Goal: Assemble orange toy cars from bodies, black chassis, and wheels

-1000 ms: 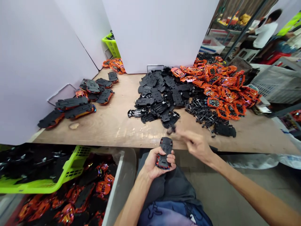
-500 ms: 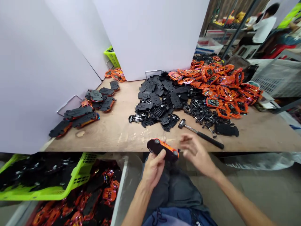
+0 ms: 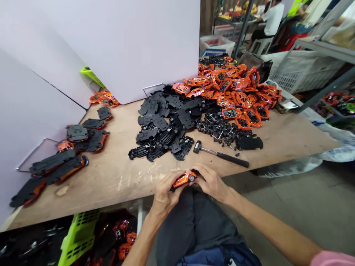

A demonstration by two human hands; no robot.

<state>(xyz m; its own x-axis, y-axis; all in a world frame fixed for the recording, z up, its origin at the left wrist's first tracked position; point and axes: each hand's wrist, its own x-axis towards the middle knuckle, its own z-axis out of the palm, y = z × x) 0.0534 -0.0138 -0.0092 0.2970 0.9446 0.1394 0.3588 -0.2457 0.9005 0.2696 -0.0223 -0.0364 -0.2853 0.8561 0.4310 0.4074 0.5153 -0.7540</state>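
Observation:
An orange toy car (image 3: 183, 179) is held between both hands just over the table's front edge, its side with a grey wheel facing up toward me. My left hand (image 3: 167, 190) grips one end and my right hand (image 3: 208, 181) grips the other. Beyond them lies a hammer (image 3: 220, 153) with a black handle. Black car chassis plates (image 3: 162, 125) are heaped behind, with wheel axles (image 3: 217, 128) to their right. Orange car body shells (image 3: 235, 87) form a pile at the back right. Cars lying chassis-up (image 3: 58, 162) sit at the left.
White panels (image 3: 133, 40) with wire stands close off the back and left of the wooden table (image 3: 111, 181). Below the left front edge are a lime-green basket (image 3: 79, 236) and more orange parts (image 3: 127, 240). A person in a white shirt (image 3: 273, 20) sits in the background.
My right hand, open and apart before, has closed on the car. The car has turned from its black underside to its orange side. The view has swung to the right.

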